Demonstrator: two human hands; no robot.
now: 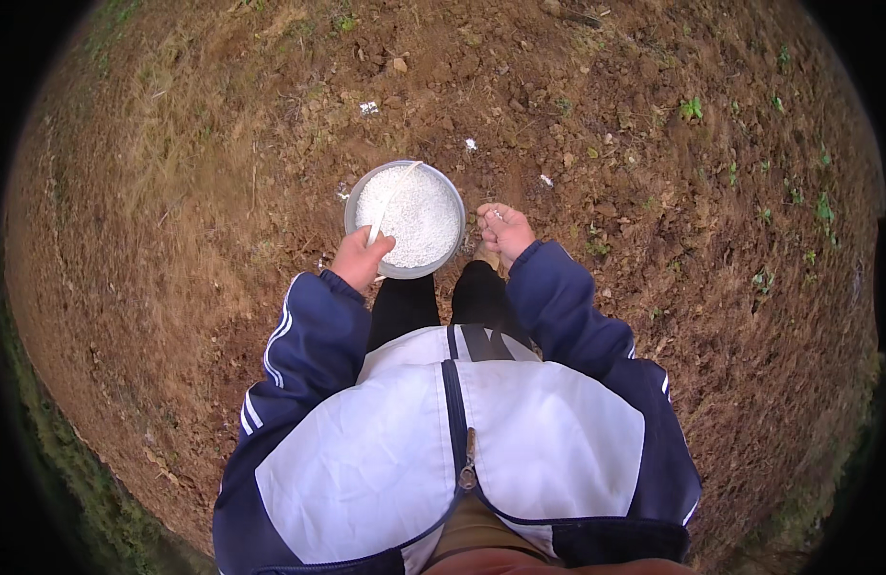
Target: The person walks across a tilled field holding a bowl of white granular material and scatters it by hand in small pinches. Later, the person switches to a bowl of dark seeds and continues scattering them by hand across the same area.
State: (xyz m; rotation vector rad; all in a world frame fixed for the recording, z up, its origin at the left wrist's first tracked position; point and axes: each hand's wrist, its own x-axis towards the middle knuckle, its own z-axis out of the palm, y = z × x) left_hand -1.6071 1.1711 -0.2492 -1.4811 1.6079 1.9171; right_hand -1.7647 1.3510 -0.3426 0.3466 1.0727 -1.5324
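Note:
A round bucket (459, 208) full of white granules (421, 215) hangs in front of my legs. My left hand (362, 257) grips its rim and pale handle strap on the near left side, thumb over the edge. Just right of the bucket, not touching it, my right hand (505, 231) is curled palm up around some white granules, a few of which show at the fingers. Beyond the bucket, small clumps of white granules (471, 144) lie on the brown soil, with another white clump (369, 108) farther left.
Clumpy brown soil (630, 158) surrounds my feet. Dry grass (156, 136) covers the ground at the left, and small green plants (691, 108) grow at the right. A stone (400, 65) lies ahead. Green vegetation (91, 496) borders the soil at the lower left.

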